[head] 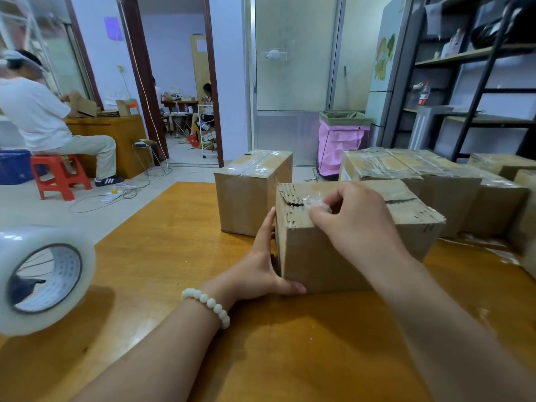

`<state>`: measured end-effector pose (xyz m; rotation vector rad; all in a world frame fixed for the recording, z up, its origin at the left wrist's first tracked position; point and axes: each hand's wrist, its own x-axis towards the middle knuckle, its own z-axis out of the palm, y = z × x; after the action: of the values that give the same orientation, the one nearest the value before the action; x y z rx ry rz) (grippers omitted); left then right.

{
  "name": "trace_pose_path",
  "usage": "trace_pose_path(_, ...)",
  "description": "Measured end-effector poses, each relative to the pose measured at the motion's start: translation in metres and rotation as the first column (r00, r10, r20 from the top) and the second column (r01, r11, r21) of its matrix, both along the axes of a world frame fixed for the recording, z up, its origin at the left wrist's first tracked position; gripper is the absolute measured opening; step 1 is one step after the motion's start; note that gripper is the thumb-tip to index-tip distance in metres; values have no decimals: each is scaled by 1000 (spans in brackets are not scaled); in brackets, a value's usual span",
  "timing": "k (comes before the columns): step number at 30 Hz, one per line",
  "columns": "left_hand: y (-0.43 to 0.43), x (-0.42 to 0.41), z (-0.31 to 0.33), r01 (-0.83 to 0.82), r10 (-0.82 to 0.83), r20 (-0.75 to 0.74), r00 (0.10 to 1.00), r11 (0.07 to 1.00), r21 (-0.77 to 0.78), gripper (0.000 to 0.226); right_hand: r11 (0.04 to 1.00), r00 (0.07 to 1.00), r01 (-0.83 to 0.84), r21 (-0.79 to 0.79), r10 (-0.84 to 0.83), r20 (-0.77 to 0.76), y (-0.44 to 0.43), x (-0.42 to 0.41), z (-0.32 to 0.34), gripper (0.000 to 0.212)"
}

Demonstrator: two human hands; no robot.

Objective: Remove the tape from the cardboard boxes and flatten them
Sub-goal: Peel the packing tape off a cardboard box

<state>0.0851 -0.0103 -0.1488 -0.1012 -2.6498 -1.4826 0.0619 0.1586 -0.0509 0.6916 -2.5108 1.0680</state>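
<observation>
Here, right hand (356,219): it lies over the top front edge of the box, fingers curled, pinching a crumpled strip of clear tape (317,205) that sits on the box top.
Left hand (261,268): fingers straight and pressed flat against the box's left end wall, with the thumb lying along the bottom of the front face; a white bead bracelet (207,304) circles the wrist.
Hands together or apart: apart, one at the left end of the box and one at its top.
Box in hand: a small brown cardboard box (319,259) stands on the table in front of the person. Its top left edge is torn so the corrugation shows, and a dark seam runs across the top.
Table: an orange-brown wooden table (174,329) bears the box.
Second box: a taller brown cardboard box with clear tape across its top (246,198) stands just behind and to the left of the first.
Other boxes: a row of taped cardboard boxes (412,172) fills the table's far right side.
Loose tape: clear film (493,248) lies on the table near those boxes.
Tape roll: a large roll of clear packing tape (43,280) stands at the table's left edge, well apart from the hands.
Room: a pink bag-lined bin (339,146) stands by a frosted door, with a black metal shelf unit (478,82) at the right.
Other person: someone in a white shirt sits on a red plastic stool (61,177) at the far left.
</observation>
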Motion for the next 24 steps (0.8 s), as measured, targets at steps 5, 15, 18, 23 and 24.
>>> trace_pose_path(5,-3,-1,0,-3,3,1,1000,1000,-3,142,994,995,33,-106,-43,-92,4,-11,-2,6)
trace_pose_path(15,-6,-2,-3,2,-3,30,1000,1000,18,142,982,983,-170,79,175,-59,4,-11,-2,41)
trace_pose_path(18,-6,-2,-2,-3,3,24,1000,1000,28,141,956,958,-274,-101,281,64,10,-12,5,49)
trace_pose_path(23,-6,-1,-3,4,-4,-23,1000,1000,6,138,991,994,-105,85,102,35,11,-19,2,39)
trace_pose_path(24,-6,-1,-4,8,-8,-34,999,1000,-2,138,989,998,-68,134,65,23,8,-16,1,45)
